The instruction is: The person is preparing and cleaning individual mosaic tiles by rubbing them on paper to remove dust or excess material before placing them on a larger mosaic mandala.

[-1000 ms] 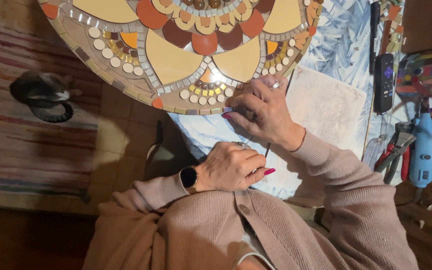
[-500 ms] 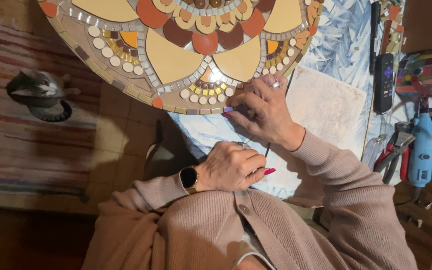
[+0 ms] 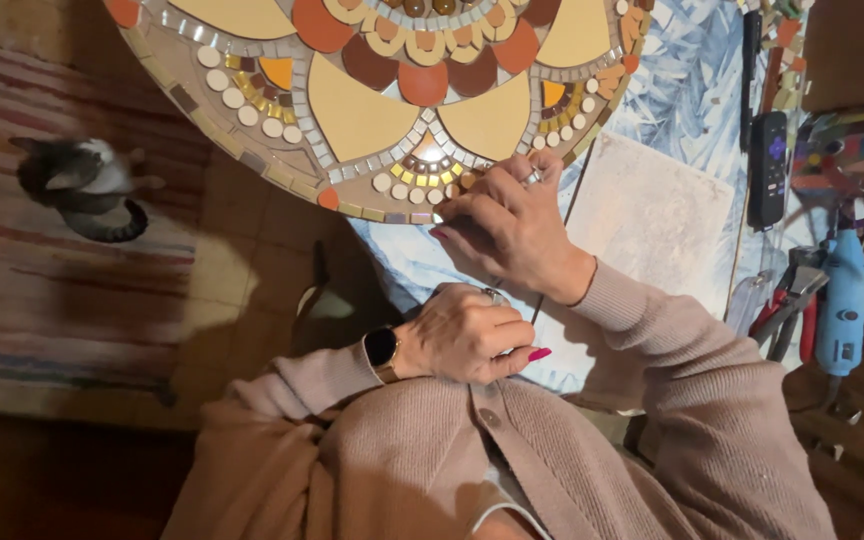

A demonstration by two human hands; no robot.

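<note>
A round mosaic panel [image 3: 352,110] of cream, orange, brown and mirror pieces lies on the table and juts over its edge. My right hand [image 3: 508,228] rests on the panel's near rim, and its fingertips pinch a small pale tile [image 3: 439,217] against the border row. My left hand [image 3: 464,335], with a dark watch on the wrist, is curled in a fist at the table's near edge. Nothing shows inside that fist. Both hands have pink nails and rings.
A pale stone slab [image 3: 652,215] lies right of my right hand on a blue-and-white patterned cloth [image 3: 687,90]. Further right are a black remote [image 3: 772,165], red-handled nippers [image 3: 787,305] and a blue rotary tool [image 3: 842,300]. A grey-and-white cat [image 3: 77,185] sits on the striped rug [image 3: 42,290] at left.
My right hand has slid a little left along the rim with the tile. The cat has turned on the rug. My left hand has stayed put.
</note>
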